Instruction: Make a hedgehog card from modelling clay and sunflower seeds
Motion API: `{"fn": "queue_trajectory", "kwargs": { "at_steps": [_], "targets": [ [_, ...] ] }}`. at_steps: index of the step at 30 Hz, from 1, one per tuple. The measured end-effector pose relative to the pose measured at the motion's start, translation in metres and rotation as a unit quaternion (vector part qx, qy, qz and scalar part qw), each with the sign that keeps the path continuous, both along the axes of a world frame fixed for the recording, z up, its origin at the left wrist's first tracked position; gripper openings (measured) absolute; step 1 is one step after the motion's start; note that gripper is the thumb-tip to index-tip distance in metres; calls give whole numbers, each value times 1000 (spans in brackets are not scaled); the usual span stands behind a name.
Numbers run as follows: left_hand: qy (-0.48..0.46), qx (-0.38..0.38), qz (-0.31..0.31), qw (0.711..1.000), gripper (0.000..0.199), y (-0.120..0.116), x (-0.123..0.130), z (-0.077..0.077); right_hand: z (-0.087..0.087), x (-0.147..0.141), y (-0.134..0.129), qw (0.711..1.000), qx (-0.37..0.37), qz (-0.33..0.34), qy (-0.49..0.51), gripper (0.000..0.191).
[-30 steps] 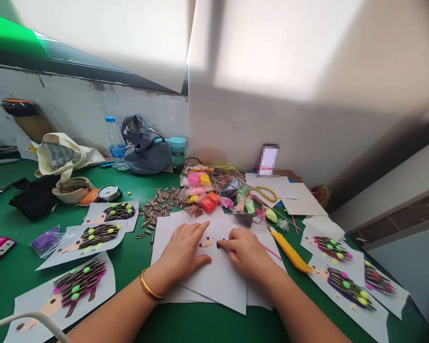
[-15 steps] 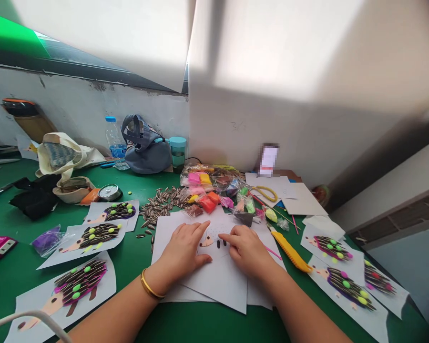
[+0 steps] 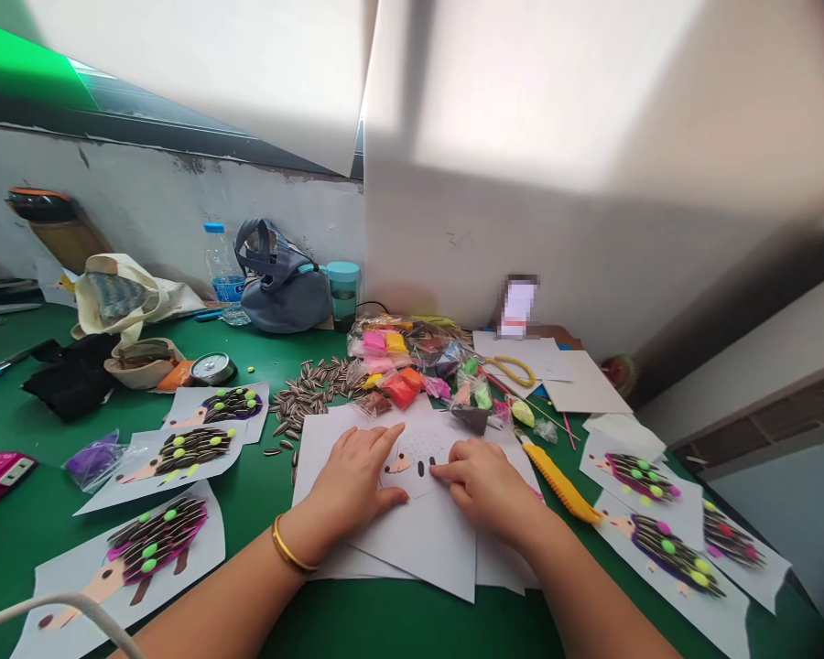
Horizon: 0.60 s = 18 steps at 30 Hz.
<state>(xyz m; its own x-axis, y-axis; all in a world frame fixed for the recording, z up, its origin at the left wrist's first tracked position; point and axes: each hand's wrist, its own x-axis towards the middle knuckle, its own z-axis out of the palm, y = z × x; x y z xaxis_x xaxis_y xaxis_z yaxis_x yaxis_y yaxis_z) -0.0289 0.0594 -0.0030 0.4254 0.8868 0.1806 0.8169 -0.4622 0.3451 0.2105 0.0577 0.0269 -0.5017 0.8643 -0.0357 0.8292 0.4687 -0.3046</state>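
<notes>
My left hand (image 3: 357,478) lies flat on a sheet of white paper (image 3: 418,549), thumb spread from the fingers. On the sheet, between my hands, is a hedgehog drawing with a peach face (image 3: 399,464) and a dotted outline for its back. Two small dark oval pieces (image 3: 421,469) sit below the outline. My right hand (image 3: 493,485) rests on the paper with its index finger stretched out, its tip touching the right oval; the other fingers curl loosely. Neither hand holds anything. Further white sheets lie underneath.
Sunflower seeds (image 3: 309,394) are heaped behind the paper, beside bagged coloured clay (image 3: 402,389). Yellow scissors (image 3: 512,371) and a yellow cutter (image 3: 559,482) lie to the right. Finished seed hedgehog pictures (image 3: 157,540) flank both sides. A bag (image 3: 285,288) and cup (image 3: 343,293) stand at the wall.
My right index fingertip has shifted slightly right and down, from the outline's lower edge to the right dark oval. My left hand has stayed in place on the paper.
</notes>
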Motion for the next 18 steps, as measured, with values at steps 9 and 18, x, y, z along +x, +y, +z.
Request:
{"fn": "queue_trajectory", "kwargs": {
  "at_steps": [9,18],
  "targets": [
    [-10,25,-3,1000,93,-1,1,-1,3,2,0,997,39,-69,-22,40],
    [-22,33,-22,999,89,-6,5,3,0,2,3,992,18,-100,-77,38]
  ]
}}
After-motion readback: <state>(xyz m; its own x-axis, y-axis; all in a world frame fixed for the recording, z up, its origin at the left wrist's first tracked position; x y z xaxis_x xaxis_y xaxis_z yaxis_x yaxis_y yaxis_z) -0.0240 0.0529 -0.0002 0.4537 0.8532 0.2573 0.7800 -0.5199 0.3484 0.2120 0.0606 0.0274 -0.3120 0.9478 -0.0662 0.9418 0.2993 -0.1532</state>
